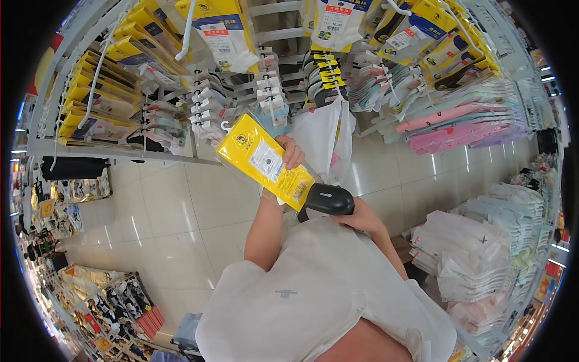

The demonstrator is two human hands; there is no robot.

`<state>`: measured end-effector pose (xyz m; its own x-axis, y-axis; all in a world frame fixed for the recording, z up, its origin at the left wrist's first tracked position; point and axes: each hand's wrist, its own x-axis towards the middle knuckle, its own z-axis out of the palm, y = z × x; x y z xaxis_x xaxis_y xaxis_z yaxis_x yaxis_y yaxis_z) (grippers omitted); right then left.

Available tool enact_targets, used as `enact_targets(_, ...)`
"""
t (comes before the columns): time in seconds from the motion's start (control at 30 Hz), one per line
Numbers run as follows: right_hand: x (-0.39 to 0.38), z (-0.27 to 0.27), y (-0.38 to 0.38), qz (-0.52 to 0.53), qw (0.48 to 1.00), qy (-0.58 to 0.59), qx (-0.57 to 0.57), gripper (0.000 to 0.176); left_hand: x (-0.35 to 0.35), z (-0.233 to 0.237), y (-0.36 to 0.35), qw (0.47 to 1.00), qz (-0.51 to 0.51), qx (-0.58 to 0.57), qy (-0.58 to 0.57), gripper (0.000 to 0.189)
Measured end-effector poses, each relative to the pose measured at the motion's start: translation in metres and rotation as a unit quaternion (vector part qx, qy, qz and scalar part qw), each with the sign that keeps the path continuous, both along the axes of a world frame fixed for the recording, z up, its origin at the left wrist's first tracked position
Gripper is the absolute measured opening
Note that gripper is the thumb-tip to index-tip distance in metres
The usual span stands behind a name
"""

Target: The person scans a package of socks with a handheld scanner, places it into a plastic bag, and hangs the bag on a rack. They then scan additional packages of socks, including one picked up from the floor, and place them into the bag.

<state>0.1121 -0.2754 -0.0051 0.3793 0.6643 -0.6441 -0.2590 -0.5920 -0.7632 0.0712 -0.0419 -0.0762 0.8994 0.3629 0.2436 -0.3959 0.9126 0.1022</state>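
Observation:
My left hand (292, 152) is closed around the edge of a flat yellow sock packet (244, 142), its fingers lying over the front. A white label with print is stuck on the packet, and a small white hook stands out at its top corner. In my right hand (360, 217) is a black handheld barcode scanner (330, 199). The scanner's head overlaps the lower end of the packet, near a small printed patch. My right fingers are partly hidden under the scanner. Behind my left hand hangs a white plastic bag (321, 136).
Yellow sock packets (220, 39) hang on hooks along the rack ahead. Below them are strips of small socks (269, 90). Pink and pale packaged goods (464, 123) hang at the right. Stacked clear-wrapped clothing (467, 253) stands at my right side. Pale floor tiles (163, 205) run on the left.

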Motion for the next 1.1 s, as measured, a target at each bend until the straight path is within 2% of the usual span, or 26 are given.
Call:
enact_targets(0.13,0.000,-0.023,-0.012,-0.074,0.994,-0.060,0.048,0.025,-0.003,0.008,-0.002,0.999,0.009,-0.006,0.041,0.043)
enact_targets(0.27,0.030,-0.054,-0.046,-0.151,0.986,-0.071,-0.014,0.020,0.000,-0.004,0.005,0.999,-0.005,0.042,-0.001,0.039)
enact_targets(0.33,0.039,-0.083,-0.060,-0.229,0.963,-0.138,-0.044,0.019,0.002,-0.012,0.010,0.996,-0.025,0.081,-0.010,0.039)
enact_targets(0.37,0.044,-0.099,-0.069,-0.268,0.946,-0.172,-0.058,0.018,0.002,-0.007,0.008,0.994,-0.006,0.096,0.042,0.038)
enact_targets(0.47,0.046,-0.148,-0.104,-0.293,0.911,-0.255,-0.141,0.021,-0.009,0.005,-0.002,0.966,0.047,0.134,0.218,0.037)
enact_targets(0.53,0.048,-0.238,-0.152,-0.258,0.900,-0.221,-0.272,0.028,-0.010,0.006,-0.004,0.921,0.070,0.153,0.350,0.035)
enact_targets(0.57,0.043,-0.279,-0.169,-0.270,0.908,-0.152,-0.283,0.026,-0.005,0.015,-0.007,0.914,0.083,0.150,0.367,0.034)
enact_targets(0.6,0.037,-0.301,-0.181,-0.278,0.911,-0.081,-0.293,0.025,-0.001,0.029,-0.012,0.906,0.095,0.146,0.384,0.034)
enact_targets(0.63,0.028,-0.284,-0.174,-0.256,0.912,-0.035,-0.320,0.022,0.001,0.037,-0.016,0.898,0.108,0.143,0.403,0.035)
enact_targets(0.67,0.019,-0.335,-0.192,-0.292,0.900,0.029,-0.323,0.020,-0.002,0.031,-0.013,0.901,0.076,0.166,0.393,0.033)
enact_targets(0.7,0.013,-0.345,-0.196,-0.214,0.921,0.061,-0.321,0.016,-0.002,0.032,-0.014,0.891,0.085,0.186,0.405,0.031)
enact_targets(0.73,0.001,-0.323,-0.193,0.042,0.962,-0.095,-0.252,0.015,0.001,0.033,-0.016,0.881,0.096,0.206,0.414,0.030)
enact_targets(0.77,-0.011,-0.303,-0.193,0.236,0.903,-0.315,-0.172,0.023,0.002,0.034,-0.019,0.871,0.107,0.225,0.424,0.029)
enact_targets(0.87,-0.002,-0.300,-0.173,0.089,0.911,-0.304,-0.264,0.026,0.005,0.037,-0.026,0.864,0.115,0.217,0.440,0.030)
enact_targets(1.0,0.011,-0.300,-0.144,-0.110,0.884,-0.269,-0.366,0.032,0.007,0.040,-0.031,0.859,0.100,0.235,0.444,0.030)
enact_targets(1.03,0.024,-0.285,-0.133,-0.167,0.881,-0.335,-0.289,0.036,0.007,0.034,-0.030,0.858,0.084,0.254,0.439,0.029)
enact_targets(1.07,0.041,-0.242,-0.116,-0.222,0.866,-0.395,-0.211,0.041,0.007,0.031,-0.030,0.856,0.066,0.274,0.434,0.030)
enact_targets(1.1,0.055,-0.179,-0.089,-0.243,0.899,-0.336,-0.142,0.044,0.010,0.033,-0.032,0.858,0.072,0.267,0.434,0.030)
